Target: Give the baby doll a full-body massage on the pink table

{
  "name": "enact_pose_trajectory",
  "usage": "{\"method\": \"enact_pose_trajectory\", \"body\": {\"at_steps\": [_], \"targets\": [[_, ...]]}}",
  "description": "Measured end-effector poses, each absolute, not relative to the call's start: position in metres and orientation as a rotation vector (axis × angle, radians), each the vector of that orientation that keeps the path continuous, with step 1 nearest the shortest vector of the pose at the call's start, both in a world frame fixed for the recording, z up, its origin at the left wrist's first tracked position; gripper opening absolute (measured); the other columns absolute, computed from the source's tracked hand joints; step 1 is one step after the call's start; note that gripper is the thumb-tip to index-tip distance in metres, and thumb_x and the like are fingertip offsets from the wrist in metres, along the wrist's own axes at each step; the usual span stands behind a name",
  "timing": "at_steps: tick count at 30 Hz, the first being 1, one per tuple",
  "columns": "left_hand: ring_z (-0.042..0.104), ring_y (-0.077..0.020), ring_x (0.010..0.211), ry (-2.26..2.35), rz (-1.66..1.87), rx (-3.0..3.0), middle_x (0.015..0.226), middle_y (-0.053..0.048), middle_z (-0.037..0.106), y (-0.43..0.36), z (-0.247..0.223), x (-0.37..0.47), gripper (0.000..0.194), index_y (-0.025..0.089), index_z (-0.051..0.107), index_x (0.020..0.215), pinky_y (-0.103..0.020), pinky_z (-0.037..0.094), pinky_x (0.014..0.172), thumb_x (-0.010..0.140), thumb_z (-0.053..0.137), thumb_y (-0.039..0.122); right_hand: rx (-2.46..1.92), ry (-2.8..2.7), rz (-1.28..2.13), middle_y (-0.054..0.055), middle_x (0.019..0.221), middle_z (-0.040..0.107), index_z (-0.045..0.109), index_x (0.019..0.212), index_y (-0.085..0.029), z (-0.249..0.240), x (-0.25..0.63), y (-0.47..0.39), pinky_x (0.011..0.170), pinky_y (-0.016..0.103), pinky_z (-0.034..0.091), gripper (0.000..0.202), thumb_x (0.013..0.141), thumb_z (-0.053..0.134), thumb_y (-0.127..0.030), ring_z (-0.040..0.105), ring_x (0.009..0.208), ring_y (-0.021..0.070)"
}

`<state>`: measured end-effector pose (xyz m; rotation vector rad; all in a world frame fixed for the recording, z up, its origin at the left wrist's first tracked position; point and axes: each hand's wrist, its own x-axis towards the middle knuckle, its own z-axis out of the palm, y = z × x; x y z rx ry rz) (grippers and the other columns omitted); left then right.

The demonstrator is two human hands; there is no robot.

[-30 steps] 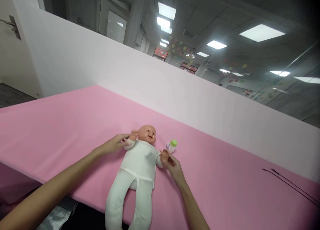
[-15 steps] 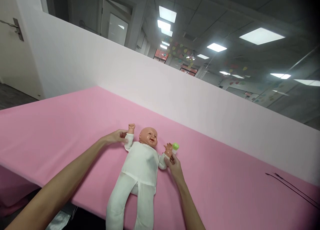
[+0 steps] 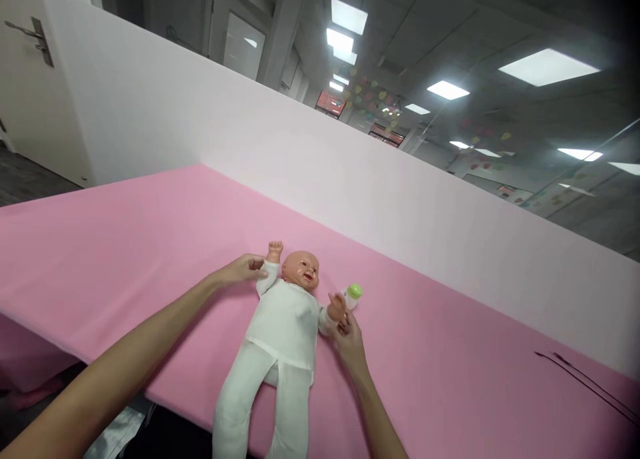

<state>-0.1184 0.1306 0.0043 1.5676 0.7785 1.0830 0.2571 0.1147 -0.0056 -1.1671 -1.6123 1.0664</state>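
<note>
A baby doll point(image 3: 283, 326) in a white top and white trousers lies face up on the pink table cover point(image 3: 440, 379), its legs towards me. My left hand point(image 3: 249, 268) is closed on the doll's sleeved arm at the left, beside its raised fist. At the other side my right hand point(image 3: 349, 334) grips the doll's other arm near the wrist, fingers partly hidden behind it. Just beyond that doll hand stands a small bottle point(image 3: 353, 295) with a green cap, its lower part partly covered.
A white partition wall point(image 3: 300, 159) runs along the table's far edge. Two thin dark cables point(image 3: 585, 379) lie at the right. A door point(image 3: 40, 79) with a metal handle is at the far left.
The doll's left-side arm has come closer to its head with my left hand. The other arm has lowered slightly in my right hand, showing more of the bottle. The view has shifted a little.
</note>
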Motion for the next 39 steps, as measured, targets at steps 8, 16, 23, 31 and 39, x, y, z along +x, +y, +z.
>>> {"method": "enact_pose_trajectory", "body": {"at_steps": [8, 16, 23, 31, 39], "targets": [[0.044, -0.013, 0.056, 1.395, 1.273, 1.379, 0.059, 0.001, 0.051, 0.141, -0.031, -0.088, 0.055, 0.016, 0.058, 0.063, -0.026, 0.029, 0.054, 0.084, 0.064, 0.067, -1.468, -1.35, 1.009, 0.004, 0.066, 0.072, 0.073, 0.074, -0.02, -0.016, 0.229, 0.167, 0.059, 0.033, 0.05, 0.048, 0.075, 0.078, -0.068, 0.068, 0.068, 0.0258], [0.069, -0.0234, 0.092, 0.672, 0.947, 1.498, 0.101, -0.011, 0.076, 0.135, -0.006, -0.134, 0.028, 0.016, 0.082, 0.094, -0.033, 0.052, 0.082, 0.071, 0.088, 0.03, -1.134, -1.434, 1.356, 0.009, 0.125, 0.076, 0.076, 0.119, -0.027, -0.004, 0.266, 0.138, 0.096, 0.044, 0.057, 0.06, 0.065, 0.097, -0.043, 0.071, 0.111, 0.0311], [0.069, -0.0232, 0.096, 0.558, 0.7, 1.717, 0.103, -0.009, 0.078, 0.132, -0.005, -0.136, 0.015, 0.021, 0.086, 0.08, -0.032, 0.055, 0.083, 0.069, 0.079, 0.014, -1.002, -1.98, 1.324, 0.011, 0.119, 0.076, 0.084, 0.077, -0.027, -0.015, 0.288, 0.122, 0.102, 0.046, 0.053, 0.021, 0.074, 0.088, -0.047, 0.068, 0.115, 0.0305], [0.067, -0.0213, 0.082, 0.827, 1.216, 1.329, 0.094, -0.01, 0.075, 0.131, -0.002, -0.105, 0.049, 0.012, 0.078, 0.104, -0.031, 0.049, 0.075, 0.078, 0.082, 0.053, -1.213, -1.487, 1.196, 0.009, 0.089, 0.079, 0.08, 0.092, -0.019, -0.008, 0.26, 0.144, 0.071, 0.036, 0.055, 0.055, 0.063, 0.091, -0.065, 0.07, 0.08, 0.0265], [0.052, -0.0145, 0.061, 1.263, 1.248, 1.298, 0.066, -0.001, 0.061, 0.135, -0.016, -0.093, 0.047, 0.013, 0.071, 0.074, -0.026, 0.036, 0.057, 0.078, 0.075, 0.06, -1.33, -1.336, 1.314, 0.0, 0.06, 0.066, 0.075, 0.079, -0.019, -0.011, 0.239, 0.155, 0.052, 0.028, 0.041, 0.049, 0.067, 0.089, -0.064, 0.054, 0.053, 0.0155]]}}
